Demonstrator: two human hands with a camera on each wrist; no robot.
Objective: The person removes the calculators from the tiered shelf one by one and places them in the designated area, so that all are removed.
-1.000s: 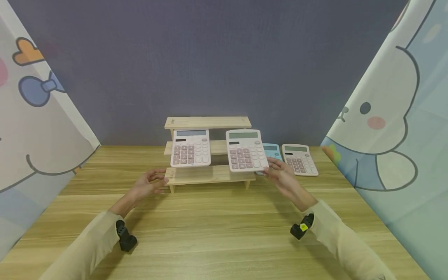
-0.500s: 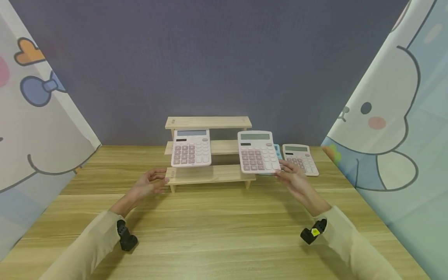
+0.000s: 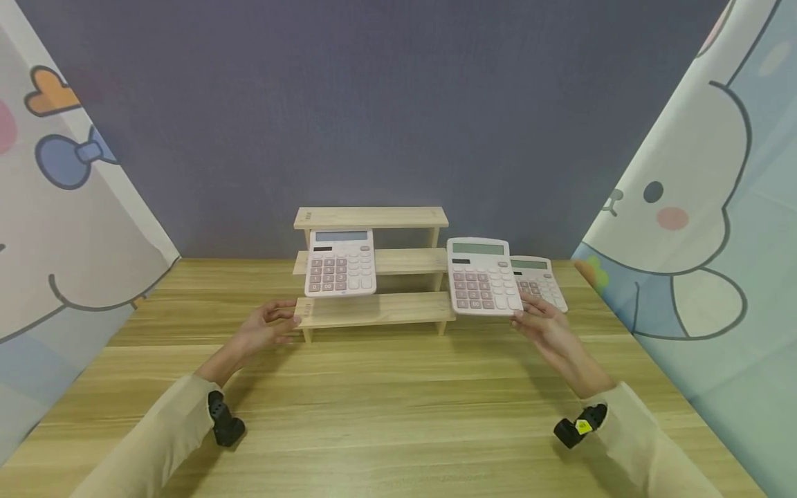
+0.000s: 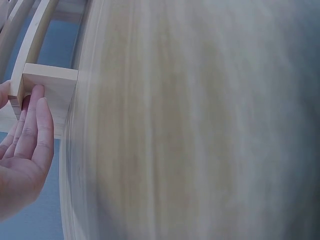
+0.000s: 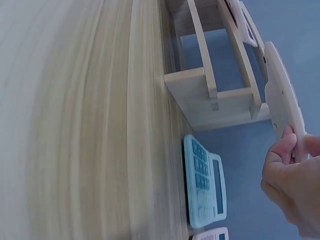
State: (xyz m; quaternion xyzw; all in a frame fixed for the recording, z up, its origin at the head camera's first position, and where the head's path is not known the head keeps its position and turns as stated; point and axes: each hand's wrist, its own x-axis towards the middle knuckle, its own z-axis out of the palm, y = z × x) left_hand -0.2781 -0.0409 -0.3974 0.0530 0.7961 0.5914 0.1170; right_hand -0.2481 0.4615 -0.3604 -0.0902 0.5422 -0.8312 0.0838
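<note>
My right hand (image 3: 549, 332) pinches a white calculator with pinkish keys (image 3: 486, 277) by its lower right corner. In the right wrist view that calculator (image 5: 285, 95) is held up off the table, its back showing. At the left end of a three-tier wooden shelf (image 3: 373, 311), my left hand (image 3: 264, 325) grips the lowest board, thumb above and fingers under it, as the left wrist view shows. Another white calculator (image 3: 340, 263) leans on the shelf's left half. A light blue calculator (image 5: 202, 185) lies beside the shelf, hidden in the head view behind the held one.
A further white calculator with pinkish keys (image 3: 543, 285) lies on the wooden table (image 3: 373, 415) to the right, partly covered by the held one. A dark panel (image 3: 373, 104) stands behind the shelf. Cartoon-printed sheets (image 3: 691, 207) flank both sides.
My right hand has moved to the right and slightly down with the calculator, away from the shelf's right half and across the blue calculator. The left hand stays on the shelf.
</note>
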